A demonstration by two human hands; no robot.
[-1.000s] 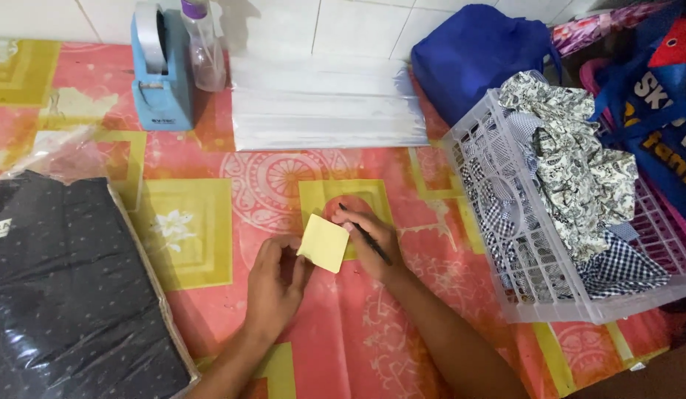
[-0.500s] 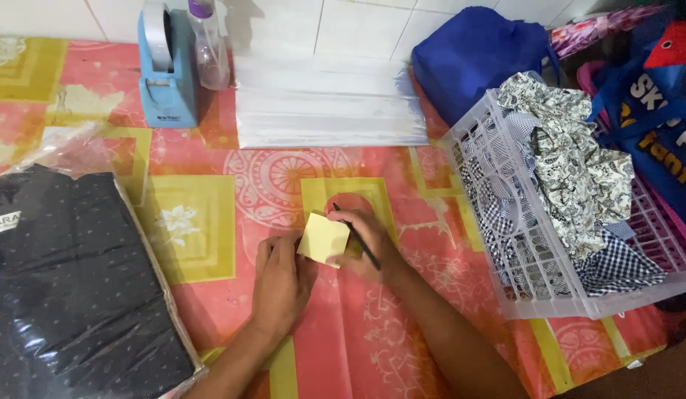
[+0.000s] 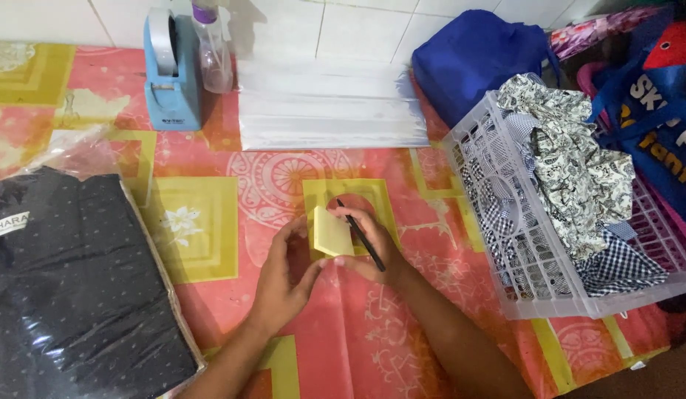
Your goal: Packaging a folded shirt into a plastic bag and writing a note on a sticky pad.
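Both hands meet at the middle of the counter (image 3: 210,229): the left hand (image 3: 284,277) pinches the lower edge of a small yellow paper pad (image 3: 332,233), tilting it up, while the right hand (image 3: 366,247) steadies its far side and holds a dark pen (image 3: 361,235) between its fingers. At nine o'clock lies a bagged dark shirt (image 3: 69,281). At three o'clock a white basket (image 3: 550,295) holds patterned cloth. At eleven o'clock stands a blue tape dispenser (image 3: 171,74).

My right hand (image 3: 369,247) hides part of the black pen (image 3: 361,234). The frame's left edge crops the bagged dark shirt (image 3: 69,281).
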